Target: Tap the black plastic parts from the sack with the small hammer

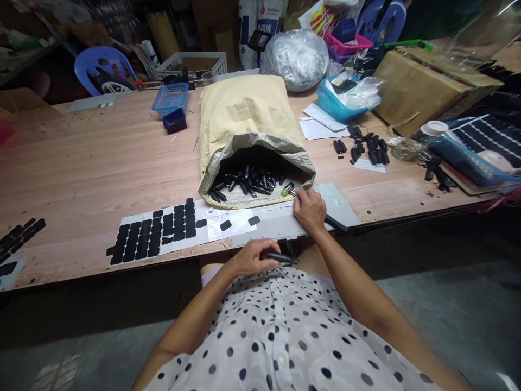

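Observation:
My left hand (253, 257) is at the table's front edge, close to my body, with its fingers closed round a slim black oblong part (283, 258). Above and to the right, my right hand (311, 209) grips what looks like a small hammer (287, 190). Its yellow-green head points at the sack's mouth, and its black handle sticks out behind my hand. The beige woven sack (248, 108) lies open towards me, with many black oblong parts (254, 182) inside. Under my right hand is a grey-white board (334, 201).
Rows of black stickers (152, 233) lie on a white sheet to the left. A blue basket (171, 99) and a dark blue box (175, 120) stand behind them. To the right are black parts (372, 146), a teal basket (337, 103) and a cardboard box (427, 87).

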